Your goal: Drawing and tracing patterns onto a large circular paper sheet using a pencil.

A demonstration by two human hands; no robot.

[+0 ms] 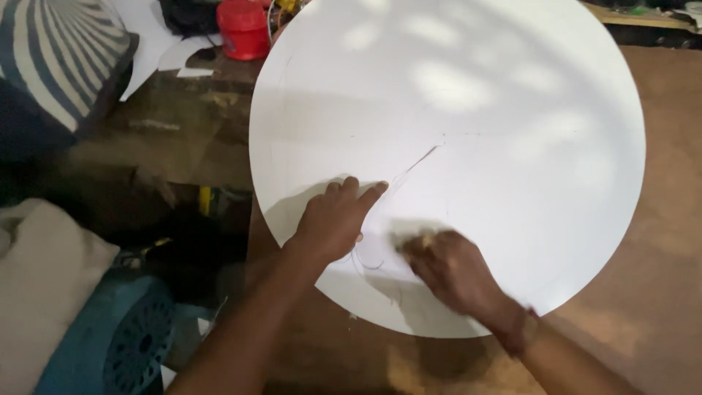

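A large white round sheet point(475, 110) lies on a brown surface, with a straight cut or line running from its middle toward its near edge. My left hand point(333, 219) rests flat on the sheet beside that line, fingers pointing up and right. My right hand point(450, 267) is blurred, pressing on the sheet near its lower edge. Whether it holds a small tool I cannot tell. Faint curved pencil marks point(369, 260) show between the two hands.
A red tub point(243, 29) stands at the back left with white paper scraps point(183, 55) near it. A striped cushion point(55, 58) is at the far left. A blue fan housing point(121, 336) and beige cloth point(36, 278) lie at lower left.
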